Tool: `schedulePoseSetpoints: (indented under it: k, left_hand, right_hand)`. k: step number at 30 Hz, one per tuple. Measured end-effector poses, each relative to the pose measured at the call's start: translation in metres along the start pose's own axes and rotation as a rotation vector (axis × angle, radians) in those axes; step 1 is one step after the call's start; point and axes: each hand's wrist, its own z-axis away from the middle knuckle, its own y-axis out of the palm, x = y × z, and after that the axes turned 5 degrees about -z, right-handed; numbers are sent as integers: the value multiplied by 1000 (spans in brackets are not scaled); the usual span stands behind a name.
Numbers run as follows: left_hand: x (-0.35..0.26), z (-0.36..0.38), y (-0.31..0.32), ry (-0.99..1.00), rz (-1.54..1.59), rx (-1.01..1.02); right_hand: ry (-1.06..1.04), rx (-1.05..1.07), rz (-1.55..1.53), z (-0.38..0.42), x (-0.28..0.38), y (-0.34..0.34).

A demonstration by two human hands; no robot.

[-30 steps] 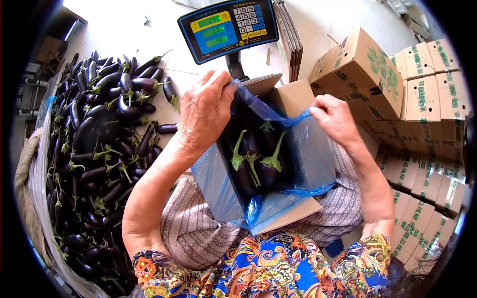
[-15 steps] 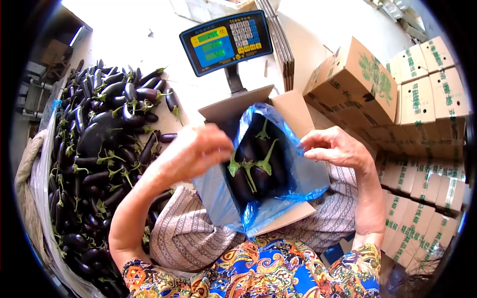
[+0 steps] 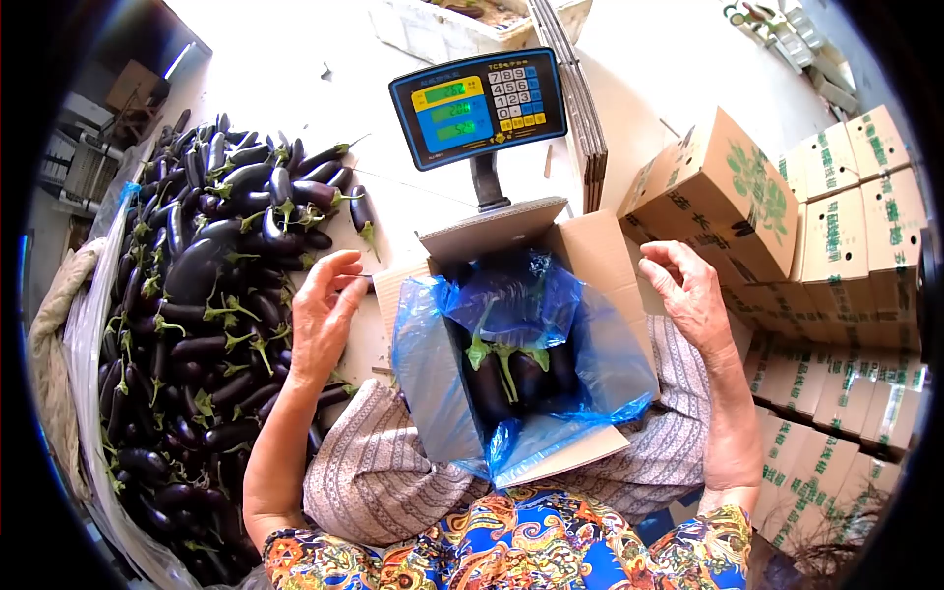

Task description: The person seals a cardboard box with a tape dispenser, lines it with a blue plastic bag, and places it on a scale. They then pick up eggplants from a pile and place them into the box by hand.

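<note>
Between my knees stands an open cardboard box [image 3: 605, 258], lined with a blue plastic bag [image 3: 615, 334]. Several dark eggplants [image 3: 531, 379] lie inside, stems showing, and the bag's far edge is folded down over their upper part. My left hand [image 3: 326, 307] hovers left of the box, beside the eggplant pile, fingers apart and holding nothing. To the right of the box, my right hand [image 3: 685, 287] is raised with loosely curled, parted fingers and nothing in it. Neither hand touches the bag.
A digital scale display [image 3: 479, 108] stands on a post behind the box. A big eggplant pile [image 3: 206, 324] spreads along the left. Flattened cardboard [image 3: 580, 108] leans near the scale. Closed printed cartons [image 3: 831, 221] are stacked at right; a white foam crate [image 3: 423, 29] sits behind.
Both hands have moved away from the bag, left hand leftward, right hand slightly right. The bag's far edge now lies over the eggplants. The scale's digits differ, and the view has shifted slightly.
</note>
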Motion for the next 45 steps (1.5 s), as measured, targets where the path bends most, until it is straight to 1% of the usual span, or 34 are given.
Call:
schedulePoseSetpoints:
  k: [1, 4, 5, 7, 9, 12, 15, 17, 18, 19, 21, 22, 23, 25, 26, 27, 29, 30, 32, 33, 35, 36, 37, 39, 41, 43, 45]
  left_hand:
    - [15, -1, 2, 4, -39, 18]
    - [63, 3, 15, -243, 54, 122]
    - [60, 7, 19, -321, 67, 182]
    - [63, 12, 24, -421, 157, 295]
    - [64, 16, 26, -448, 147, 285]
    - [62, 19, 23, -467, 164, 284]
    - [67, 20, 22, -476, 180, 333]
    - [62, 23, 24, -482, 205, 400]
    - [47, 24, 28, -474, 180, 420]
    - [51, 23, 32, -471, 203, 452]
    - [63, 20, 40, -460, 255, 513]
    - [63, 16, 43, -421, 242, 500]
    - [66, 13, 42, -424, 232, 509]
    - [65, 7, 40, -430, 166, 496]
    - [61, 3, 37, -370, 146, 486]
    - [30, -3, 29, -331, 35, 517]
    - [29, -17, 35, -95, 67, 446]
    - [28, -23, 37, -82, 12, 452]
    - [13, -26, 41, -56, -84, 473]
    - [14, -25, 41, -62, -54, 471]
    - [17, -22, 39, -81, 2, 461]
    - [21, -18, 36, -81, 76, 427]
    - [22, -18, 24, -206, -21, 460]
    - [27, -5, 17, -349, 194, 416]
    - [46, 7, 12, -360, 266, 393]
    - [65, 24, 11, -346, 309, 359]
    - [82, 45, 6, -410, 318, 344]
  right_hand:
    - [9, 17, 13, 0, 0, 2]
    - [33, 89, 112, 0, -7, 7]
    - [36, 112, 157, -1, -10, 9]
    - [-21, 110, 213, -1, -23, 11]
    - [-47, 85, 278, -2, -27, 11]
    - [64, 100, 257, -3, -18, 8]
    - [-29, 85, 269, -4, -35, 10]
    - [39, 98, 269, -8, -44, 11]
    - [79, 111, 268, -9, -50, 13]
    - [218, 148, 180, -11, -58, 16]
    - [270, 307, 8, -11, -68, 23]
    - [271, 275, -43, -6, -97, 31]
    - [270, 243, -94, -3, -92, 41]
    - [440, 405, -387, -9, -78, 29]
    - [435, 388, -426, -3, -67, 27]
    - [401, 373, -381, 4, -62, 24]
    - [333, 335, -295, 19, -58, 19]
    - [309, 296, -375, 28, -59, 18]
    - [299, 286, -163, 33, -57, 4]
    - [290, 281, -58, 34, -51, -3]
    - [31, 53, 284, 47, -26, -8]
    - [-43, 24, 396, 54, 0, -9]
    - [-68, 155, 304, 61, 19, -6]
    - [-116, 405, 117, 71, 48, 7]
    - [-222, 727, 185, 69, 49, 40]
    - [-448, 738, 342, 53, 22, 81]
    - [-692, 89, 481, 10, -9, 108]
